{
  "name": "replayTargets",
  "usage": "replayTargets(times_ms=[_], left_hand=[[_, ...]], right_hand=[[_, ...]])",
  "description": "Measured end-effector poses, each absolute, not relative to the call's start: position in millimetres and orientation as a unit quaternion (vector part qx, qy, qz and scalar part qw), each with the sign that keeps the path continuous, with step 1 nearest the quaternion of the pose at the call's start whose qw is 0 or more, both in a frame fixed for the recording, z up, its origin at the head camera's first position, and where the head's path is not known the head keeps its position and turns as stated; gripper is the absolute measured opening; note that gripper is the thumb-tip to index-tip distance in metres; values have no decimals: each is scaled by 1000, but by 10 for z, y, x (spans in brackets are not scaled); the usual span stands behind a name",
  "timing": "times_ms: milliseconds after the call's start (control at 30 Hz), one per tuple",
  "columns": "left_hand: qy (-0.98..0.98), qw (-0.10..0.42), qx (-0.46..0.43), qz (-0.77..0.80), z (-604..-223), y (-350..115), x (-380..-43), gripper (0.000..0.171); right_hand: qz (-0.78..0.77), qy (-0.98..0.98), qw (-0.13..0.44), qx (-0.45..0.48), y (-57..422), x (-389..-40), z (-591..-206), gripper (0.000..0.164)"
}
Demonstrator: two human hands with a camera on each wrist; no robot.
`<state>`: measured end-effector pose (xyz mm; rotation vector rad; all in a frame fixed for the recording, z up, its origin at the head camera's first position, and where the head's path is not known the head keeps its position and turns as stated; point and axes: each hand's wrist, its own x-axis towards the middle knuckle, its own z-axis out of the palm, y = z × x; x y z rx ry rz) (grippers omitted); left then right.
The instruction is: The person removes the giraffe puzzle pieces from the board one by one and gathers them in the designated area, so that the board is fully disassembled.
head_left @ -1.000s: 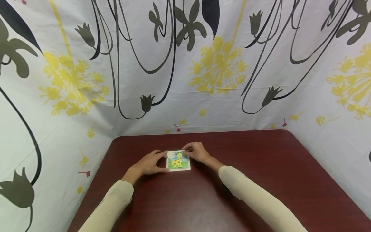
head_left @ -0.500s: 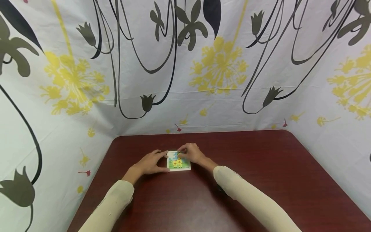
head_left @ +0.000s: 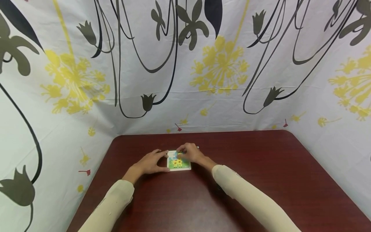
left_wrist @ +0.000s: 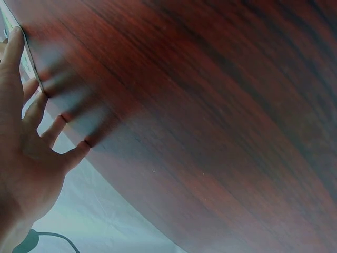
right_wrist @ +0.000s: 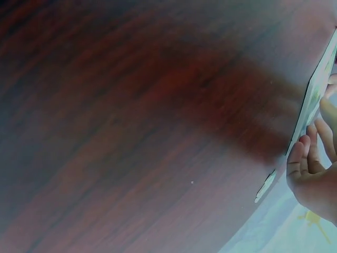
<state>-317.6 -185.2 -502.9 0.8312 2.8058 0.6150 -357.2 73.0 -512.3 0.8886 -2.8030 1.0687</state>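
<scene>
A small square jigsaw puzzle board (head_left: pixel 182 169) with a white rim and a giraffe picture lies on the table. My left hand (head_left: pixel 149 162) spans its left side, thumb at the near corner and fingertips at the far corner. In the left wrist view the thumb presses the board's edge (left_wrist: pixel 32 63), with outer fingers resting on the table. My right hand (head_left: pixel 191 152) reaches over the board's far right part. Its thumb and index finger pinch a yellow puzzle piece (head_left: pixel 179 152) at the giraffe's head, mostly covered by the hand.
Just beyond the right hand, a small flat pale piece (right_wrist: pixel 265 187) lies loose on the dark red wooden table (head_left: pixel 261 174). A white cloth (head_left: pixel 174 80) with printed flowers hangs around the table's back and sides.
My right hand has moved left from the board's right edge to above the giraffe's head, then stays nearly still. A loose piece now shows beyond it. The left hand keeps its place.
</scene>
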Motion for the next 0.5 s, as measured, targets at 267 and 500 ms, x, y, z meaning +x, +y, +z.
replayTargets(times_ms=[267, 500], left_hand=[[938, 78, 272, 200, -5014, -1846, -3167, 87], [938, 77, 274, 197, -5014, -1847, -3165, 86]], right_hand=[[288, -892, -27, 348, 733, -3632, -5093, 30], [272, -874, -53, 400, 726, -3682, -5027, 29]])
